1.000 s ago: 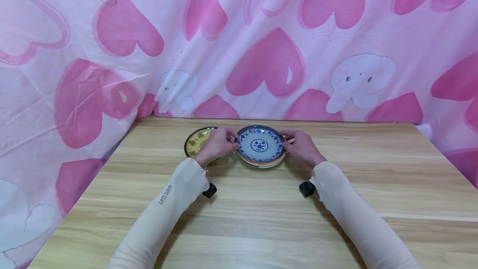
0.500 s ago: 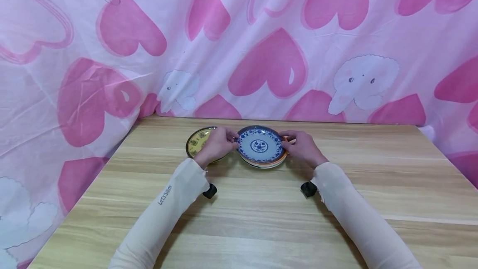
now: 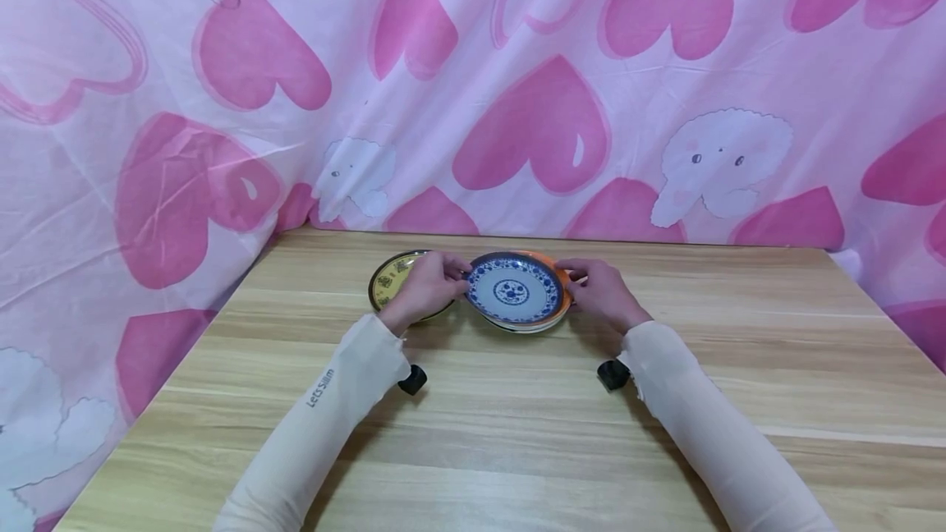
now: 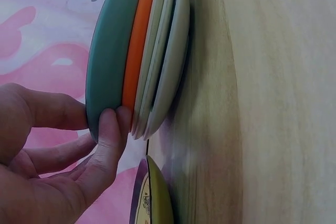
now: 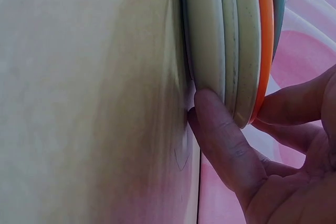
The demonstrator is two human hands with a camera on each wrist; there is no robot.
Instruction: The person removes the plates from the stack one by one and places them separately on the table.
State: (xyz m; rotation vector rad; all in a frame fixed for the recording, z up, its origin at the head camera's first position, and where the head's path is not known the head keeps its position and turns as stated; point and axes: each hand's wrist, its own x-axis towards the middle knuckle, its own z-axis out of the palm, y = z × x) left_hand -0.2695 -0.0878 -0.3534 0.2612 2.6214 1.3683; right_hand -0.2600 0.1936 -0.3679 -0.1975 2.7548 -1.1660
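Note:
A plate with a blue floral rim (image 3: pixel 512 291) tops a stack of several plates near the table's back. Its teal underside (image 4: pixel 110 51) shows in the left wrist view. My left hand (image 3: pixel 424 290) pinches this top plate at its left edge, the thumb also reaching the orange plate (image 4: pixel 137 45) below. On the opposite side, my right hand (image 3: pixel 602 292) holds the stack's edge. Its thumb lies against the pale lower plates (image 5: pixel 205 35), its fingers against the orange rim. A yellow plate (image 3: pixel 388 279) with dark motifs lies left of the stack, partly covered by my left hand.
The stack stands on a wood-grain table (image 3: pixel 495 433). Behind and to the left hangs a pink curtain (image 3: pixel 310 154) with hearts, close to the table's back edge. A black piece (image 3: pixel 414 379) sits under the left wrist, another (image 3: pixel 613 374) under the right.
The blue-patterned plate has slid slightly left and towards me on the stack. More of the orange plate now shows at its right and back. My hands have stayed nearly in place.

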